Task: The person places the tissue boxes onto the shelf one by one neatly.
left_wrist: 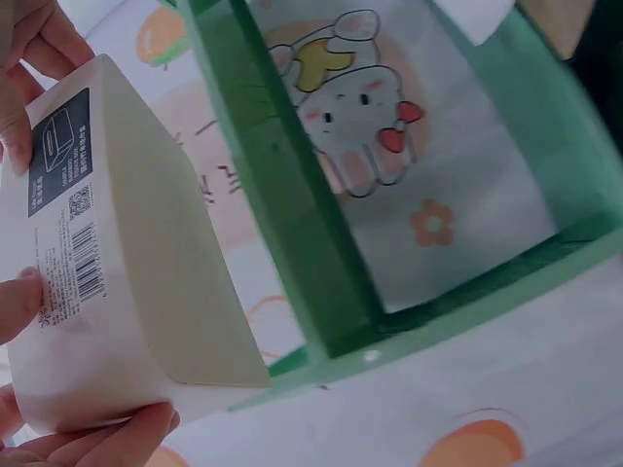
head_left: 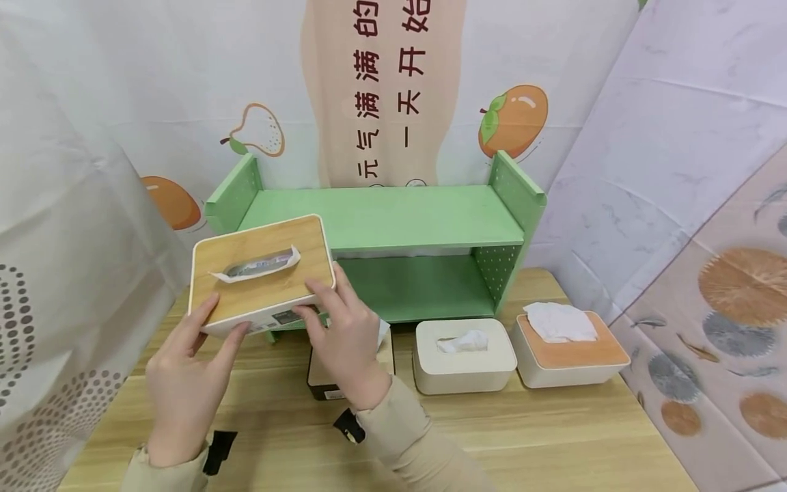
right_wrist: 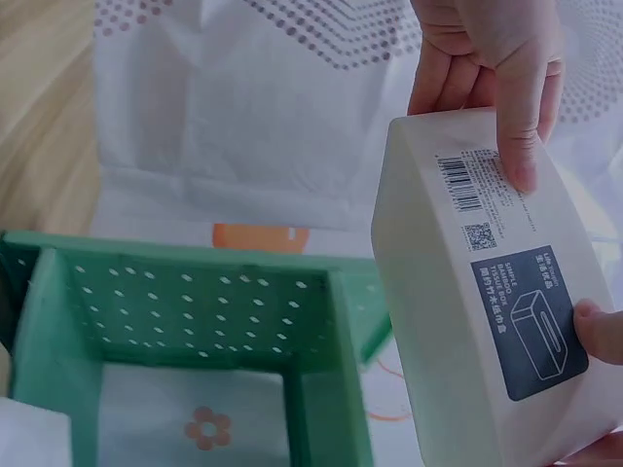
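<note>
A white tissue box with a bamboo-coloured lid [head_left: 270, 236] is held up in front of the green shelf, tilted so its slotted top faces the head camera. My left hand [head_left: 193, 379] grips its left end, thumb on the front side. At the right end, my right hand [head_left: 347, 335] pinches the corner, fingers on the lid and thumb against the front. In the left wrist view the box's side [left_wrist: 73, 224] shows a dark label and barcode; the right wrist view shows the same label [right_wrist: 531, 326]. The box's underside is turned away in the head view.
The two-tier green shelf [head_left: 381, 215] stands at the back of the wooden table [head_left: 541, 437]. Before it sit a dark-based tissue box [head_left: 322, 383], partly behind my right hand, a cream one [head_left: 464, 362] and one with an orange-brown lid [head_left: 574, 352]. Printed cloth hangs around.
</note>
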`<state>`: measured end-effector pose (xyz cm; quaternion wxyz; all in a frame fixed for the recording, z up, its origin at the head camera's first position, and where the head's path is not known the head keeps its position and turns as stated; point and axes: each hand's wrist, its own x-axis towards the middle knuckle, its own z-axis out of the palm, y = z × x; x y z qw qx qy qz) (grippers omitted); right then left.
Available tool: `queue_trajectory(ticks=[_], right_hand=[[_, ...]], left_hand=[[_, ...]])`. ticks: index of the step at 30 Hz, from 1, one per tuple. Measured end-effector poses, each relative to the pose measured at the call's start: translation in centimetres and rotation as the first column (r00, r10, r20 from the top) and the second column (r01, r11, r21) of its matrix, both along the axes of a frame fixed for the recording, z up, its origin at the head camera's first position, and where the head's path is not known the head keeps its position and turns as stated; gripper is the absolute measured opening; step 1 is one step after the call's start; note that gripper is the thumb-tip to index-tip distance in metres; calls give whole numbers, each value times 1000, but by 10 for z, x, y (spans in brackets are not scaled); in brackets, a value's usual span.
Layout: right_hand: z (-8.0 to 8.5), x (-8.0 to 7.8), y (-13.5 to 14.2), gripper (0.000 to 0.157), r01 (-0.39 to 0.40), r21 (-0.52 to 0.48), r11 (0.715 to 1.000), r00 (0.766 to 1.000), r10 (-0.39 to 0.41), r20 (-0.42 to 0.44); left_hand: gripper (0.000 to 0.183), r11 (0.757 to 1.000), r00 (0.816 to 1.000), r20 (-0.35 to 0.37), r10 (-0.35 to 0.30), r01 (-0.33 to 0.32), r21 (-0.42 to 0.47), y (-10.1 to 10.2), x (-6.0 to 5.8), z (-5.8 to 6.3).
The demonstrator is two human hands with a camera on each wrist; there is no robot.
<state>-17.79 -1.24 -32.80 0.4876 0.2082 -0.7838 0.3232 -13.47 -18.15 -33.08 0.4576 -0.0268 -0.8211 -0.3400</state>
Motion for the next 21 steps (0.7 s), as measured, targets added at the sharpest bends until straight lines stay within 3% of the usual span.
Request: queue_trajectory(ticks=[5, 9, 21], right_hand=[[9, -9, 9, 34, -2, -41, 999, 1000, 2, 9], [13, -16, 14, 34, 12, -36, 999, 999, -11, 34], [16, -34, 25, 35, 73, 5, 997, 994, -73, 81]], left_hand=[[53, 998, 998, -35, -44, 42, -57, 9, -14, 15], [52, 994, 997, -55, -58, 53, -92, 13, -25, 21], [49, 989, 997, 21, -79, 81, -124, 20, -53, 17]])
